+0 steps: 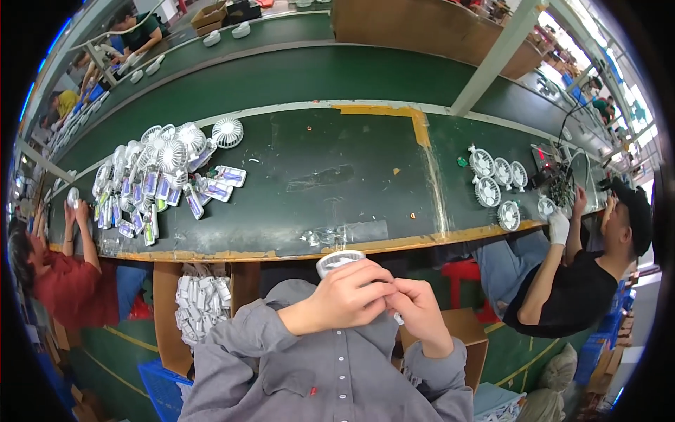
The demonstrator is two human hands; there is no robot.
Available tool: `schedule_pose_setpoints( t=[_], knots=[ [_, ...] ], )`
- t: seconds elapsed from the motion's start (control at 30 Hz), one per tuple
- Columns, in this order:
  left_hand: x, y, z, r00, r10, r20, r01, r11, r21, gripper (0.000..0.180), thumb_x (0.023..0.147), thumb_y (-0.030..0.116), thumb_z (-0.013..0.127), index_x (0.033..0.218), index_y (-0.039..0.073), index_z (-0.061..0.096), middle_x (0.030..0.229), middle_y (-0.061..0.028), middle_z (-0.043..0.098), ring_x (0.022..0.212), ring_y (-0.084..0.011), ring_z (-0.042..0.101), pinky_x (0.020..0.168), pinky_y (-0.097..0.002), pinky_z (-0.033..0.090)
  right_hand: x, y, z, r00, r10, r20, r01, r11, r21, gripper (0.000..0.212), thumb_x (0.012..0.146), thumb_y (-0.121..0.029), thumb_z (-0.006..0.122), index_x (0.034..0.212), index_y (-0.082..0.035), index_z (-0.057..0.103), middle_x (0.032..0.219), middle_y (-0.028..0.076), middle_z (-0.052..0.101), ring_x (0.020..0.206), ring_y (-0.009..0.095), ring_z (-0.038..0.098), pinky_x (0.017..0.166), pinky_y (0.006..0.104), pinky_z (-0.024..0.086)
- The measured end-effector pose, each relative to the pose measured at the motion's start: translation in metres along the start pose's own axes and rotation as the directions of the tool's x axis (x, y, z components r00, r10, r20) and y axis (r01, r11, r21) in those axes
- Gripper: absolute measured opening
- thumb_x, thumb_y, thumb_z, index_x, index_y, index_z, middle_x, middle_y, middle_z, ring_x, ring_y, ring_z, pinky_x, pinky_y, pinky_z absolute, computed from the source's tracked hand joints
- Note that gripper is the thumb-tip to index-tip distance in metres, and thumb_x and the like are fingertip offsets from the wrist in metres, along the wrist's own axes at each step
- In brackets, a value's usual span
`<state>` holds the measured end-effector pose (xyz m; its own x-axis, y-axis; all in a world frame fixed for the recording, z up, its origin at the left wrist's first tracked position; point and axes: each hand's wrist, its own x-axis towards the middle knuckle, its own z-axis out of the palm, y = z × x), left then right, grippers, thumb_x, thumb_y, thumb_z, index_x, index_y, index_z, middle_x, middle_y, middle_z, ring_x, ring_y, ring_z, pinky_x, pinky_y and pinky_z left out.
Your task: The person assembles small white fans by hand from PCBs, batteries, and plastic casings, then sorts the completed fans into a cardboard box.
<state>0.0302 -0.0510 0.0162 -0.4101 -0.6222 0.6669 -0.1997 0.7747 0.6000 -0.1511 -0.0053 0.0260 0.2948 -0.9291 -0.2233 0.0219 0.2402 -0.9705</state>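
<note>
Gripping a white fan in left hand; cannot tell the hold of right hand beside. Seems light, stiff, perhaps brittle beyond the grip; best held by the rim.

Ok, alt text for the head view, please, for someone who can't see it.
A person's bare left hand holds a partly hidden, rounded white plastic item, the bare right hand against the left, at a dark green workbench. Piled white plastic fans lie at left; a black-shirted co-worker is at right.

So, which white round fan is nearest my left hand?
The white round fan in your left hand, close to the dark-green table; all others are farther away.
</note>
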Motion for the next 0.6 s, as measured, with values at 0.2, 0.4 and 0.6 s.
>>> schedule_pose_setpoints(
  t=[0.2,0.4,0.6],
  knots=[
    [-0.006,0.011,-0.005,0.996,-0.077,0.036,0.083,0.977,-0.195,0.019,0.067,0.0,0.074,0.084,0.004,0.07,0.085,-0.0075,0.069,0.072,-0.0225,0.067,0.061,-0.0288,0.055,-0.013,0.001,0.001,0.99,0.111,0.092,-0.131,0.959,0.253,0.024,0.091,-0.01,0.053,0.07,0.0,0.059,0.062,0.003,0.059,0.061,0.009,0.052,0.057,0.0249,0.04],
    [-0.012,-0.023,-0.036,0.715,-0.684,0.143,0.427,0.266,-0.864,0.014,0.082,-0.009,0.062,0.095,-0.005,0.066,0.092,-0.016,0.07,0.081,-0.0206,0.068,0.073,-0.033,0.057,-0.078,0.031,-0.027,0.995,0.089,-0.044,-0.07,0.943,0.324,0.027,0.084,-0.011,0.056,0.062,0.004,0.059,0.061,0.011,0.061,0.06,0.016,0.057,0.059,0.0286,0.044],
    [0.008,-0.027,-0.03,0.809,-0.555,0.192,0.26,0.045,-0.964,0.013,0.08,-0.002,0.057,0.09,0.004,0.062,0.091,-0.0148,0.065,0.077,-0.0211,0.06,0.062,-0.0307,0.043,-0.226,0.216,-0.105,0.715,0.56,-0.419,-0.459,0.828,0.322,0.024,0.088,-0.012,0.053,0.071,0.001,0.064,0.063,0.01,0.062,0.053,0.013,0.055,0.052,0.0244,0.042]
  ],
)
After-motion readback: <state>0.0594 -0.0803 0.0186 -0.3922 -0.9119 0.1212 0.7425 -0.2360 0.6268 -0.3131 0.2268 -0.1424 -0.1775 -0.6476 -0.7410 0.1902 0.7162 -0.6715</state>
